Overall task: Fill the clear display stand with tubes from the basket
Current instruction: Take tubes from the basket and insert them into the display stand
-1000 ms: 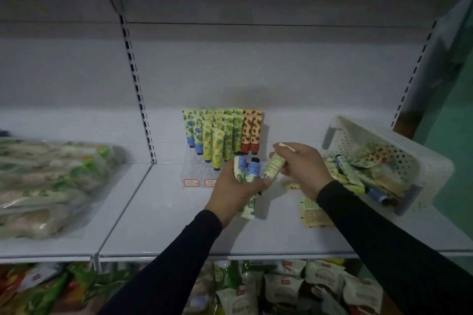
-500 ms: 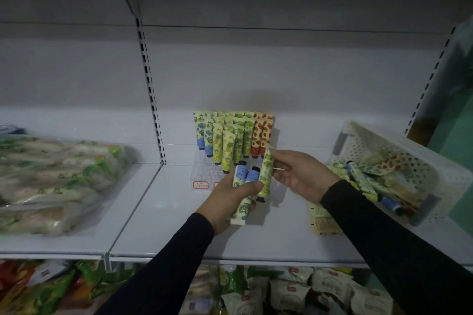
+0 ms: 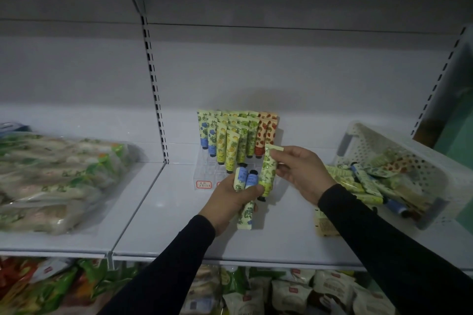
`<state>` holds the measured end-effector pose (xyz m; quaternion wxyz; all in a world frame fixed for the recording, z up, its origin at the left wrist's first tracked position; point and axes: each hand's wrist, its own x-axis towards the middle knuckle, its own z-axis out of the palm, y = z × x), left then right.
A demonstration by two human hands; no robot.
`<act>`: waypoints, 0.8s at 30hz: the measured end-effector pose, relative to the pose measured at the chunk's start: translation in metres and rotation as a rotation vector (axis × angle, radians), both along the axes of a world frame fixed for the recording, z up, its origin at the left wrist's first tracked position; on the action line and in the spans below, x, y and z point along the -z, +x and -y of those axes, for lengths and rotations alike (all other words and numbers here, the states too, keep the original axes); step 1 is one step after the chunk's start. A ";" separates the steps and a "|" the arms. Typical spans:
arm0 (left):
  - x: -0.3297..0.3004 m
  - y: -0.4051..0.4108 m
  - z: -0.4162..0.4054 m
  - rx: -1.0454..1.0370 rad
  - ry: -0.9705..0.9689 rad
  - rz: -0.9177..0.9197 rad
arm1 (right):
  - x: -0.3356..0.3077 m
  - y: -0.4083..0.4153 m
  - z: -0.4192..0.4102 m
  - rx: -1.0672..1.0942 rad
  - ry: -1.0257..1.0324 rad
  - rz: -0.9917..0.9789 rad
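Holding a green tube (image 3: 267, 171) upright with its cap down, the right hand (image 3: 299, 172) pinches it near the crimped top, just at 5 o'clock of the clear display stand (image 3: 210, 174) at mid-shelf. The left hand (image 3: 230, 199) curls round two blue-capped tubes (image 3: 245, 180), caps up, touching the green one's lower half.

The stand's back rows are packed with blue, yellow, green and red tubes; the front cells toward 7 o'clock look empty, though the clear walls are hard to read in this dim light. That is the first risk, I judge: a misjudged cell edge could let the cap catch and tip the tube onto its neighbours.

A second risk is the left hand's bundle. Its hold looks shallow, so a nudge from the green tube could slide one out onto the shelf (image 3: 179, 225).

Farther out, at 3 o'clock, the white basket (image 3: 384, 140) lies tilted with tubes spilling from its mouth onto the shelf; a sleeve brushing past could push some off the edge. Bagged goods (image 3: 58, 181) lie well apart at 9 o'clock.
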<state>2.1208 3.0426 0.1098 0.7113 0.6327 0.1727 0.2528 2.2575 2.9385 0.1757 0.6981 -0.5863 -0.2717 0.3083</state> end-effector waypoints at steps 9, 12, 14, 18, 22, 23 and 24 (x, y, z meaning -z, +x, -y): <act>0.009 -0.002 -0.015 -0.169 0.126 -0.033 | -0.006 0.025 -0.016 0.152 0.064 0.161; 0.009 -0.003 -0.019 -0.227 0.187 -0.027 | -0.010 0.033 -0.029 0.198 0.062 0.237; 0.008 -0.007 -0.023 -0.275 0.254 -0.036 | -0.011 0.038 -0.039 0.230 0.043 0.324; 0.013 -0.013 -0.039 -0.365 0.280 -0.041 | -0.014 0.037 -0.058 0.306 -0.004 0.521; 0.019 -0.019 -0.047 -0.394 0.211 -0.035 | -0.013 0.033 -0.070 0.311 -0.061 0.638; 0.019 -0.020 -0.047 -0.388 0.194 -0.026 | -0.012 0.032 -0.072 0.309 -0.072 0.656; 0.020 -0.020 -0.047 -0.385 0.181 -0.022 | -0.011 0.031 -0.074 0.311 -0.080 0.670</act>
